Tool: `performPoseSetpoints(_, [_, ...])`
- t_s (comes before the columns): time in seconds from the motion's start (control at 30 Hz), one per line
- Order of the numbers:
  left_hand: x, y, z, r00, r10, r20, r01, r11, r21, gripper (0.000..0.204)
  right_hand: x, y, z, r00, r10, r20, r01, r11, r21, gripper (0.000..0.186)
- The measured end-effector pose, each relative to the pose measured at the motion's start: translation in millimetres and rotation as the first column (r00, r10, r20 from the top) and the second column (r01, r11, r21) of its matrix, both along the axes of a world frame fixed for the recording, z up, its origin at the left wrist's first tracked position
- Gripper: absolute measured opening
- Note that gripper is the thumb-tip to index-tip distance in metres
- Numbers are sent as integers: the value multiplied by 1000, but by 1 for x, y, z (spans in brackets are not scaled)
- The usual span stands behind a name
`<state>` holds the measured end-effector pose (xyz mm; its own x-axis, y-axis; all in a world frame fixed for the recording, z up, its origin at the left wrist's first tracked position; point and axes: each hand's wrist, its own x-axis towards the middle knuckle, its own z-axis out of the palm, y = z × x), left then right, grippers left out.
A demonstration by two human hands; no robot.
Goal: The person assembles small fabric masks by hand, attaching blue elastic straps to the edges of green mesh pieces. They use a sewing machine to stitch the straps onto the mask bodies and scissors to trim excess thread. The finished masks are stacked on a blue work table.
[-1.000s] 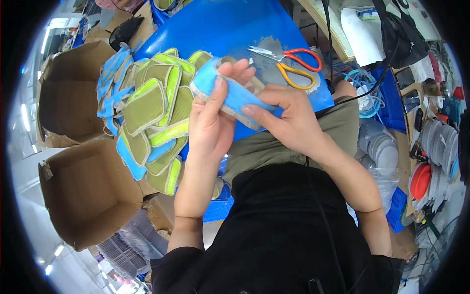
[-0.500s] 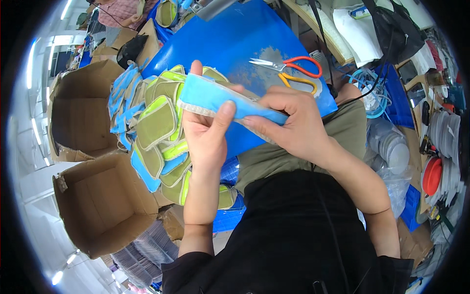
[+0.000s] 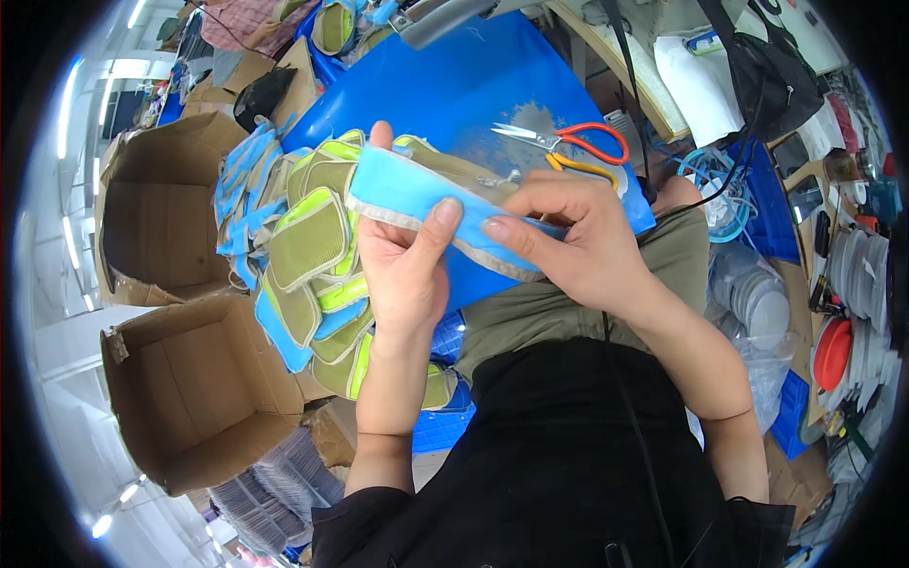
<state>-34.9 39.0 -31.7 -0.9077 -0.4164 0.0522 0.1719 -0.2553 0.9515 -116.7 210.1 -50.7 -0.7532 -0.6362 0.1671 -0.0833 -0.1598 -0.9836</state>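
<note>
A crowded workshop is being shown, with a blue bench (image 3: 473, 85) ahead, two open cardboard boxes (image 3: 180, 398) to the left and stacked plates (image 3: 757, 303) to the right. A light-blue fabric piece (image 3: 417, 194) with a pale bound edge is being held just above the bench, between both hands, close to a heap of green and blue padded pieces (image 3: 303, 256) lying at the bench's left edge. The left hand (image 3: 402, 256) is being raised palm-up, its fingers (image 3: 379, 137) spread behind the cloth and its thumb pressed down on the edge, so the piece is being gripped flat. The right hand (image 3: 568, 237) is being brought across from the right, knuckles upward, with thumb and forefinger closed in a pinch on the same edge beside the left thumb. For the step in hand to be done well, the edge is probably best being kept taut between the two grips while it is being checked, with the pinch being slid along rather than lifted. Orange-handled scissors (image 3: 568, 147) are being left untouched, lying on the bench beyond the right hand.
</note>
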Motion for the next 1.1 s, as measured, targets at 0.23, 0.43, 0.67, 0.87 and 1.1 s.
performPoseSetpoints(0.23, [3,1,-2,997,-72,7,72,997,-41,106,0,-3,-7,1000,-23,16,24,1000,-15,14])
performPoseSetpoints(0.43, [0,-6,-3,991,-129,-33,129,992,-7,108,1,-3,-3,998,16,54,-15,1000,-22,14])
performPoseSetpoints(0.67, [-1,-8,-2,989,-146,-10,146,989,-12,111,0,-4,-2,950,121,286,-102,992,-80,16])
performPoseSetpoints(0.87, [1,-2,-3,982,-183,-42,181,983,-40,114,2,-4,-3,971,64,231,-46,995,-83,17])
performPoseSetpoints(1.1, [6,2,-10,995,-96,-41,98,994,55,111,3,-9,-10,994,18,111,-13,999,-42,13])
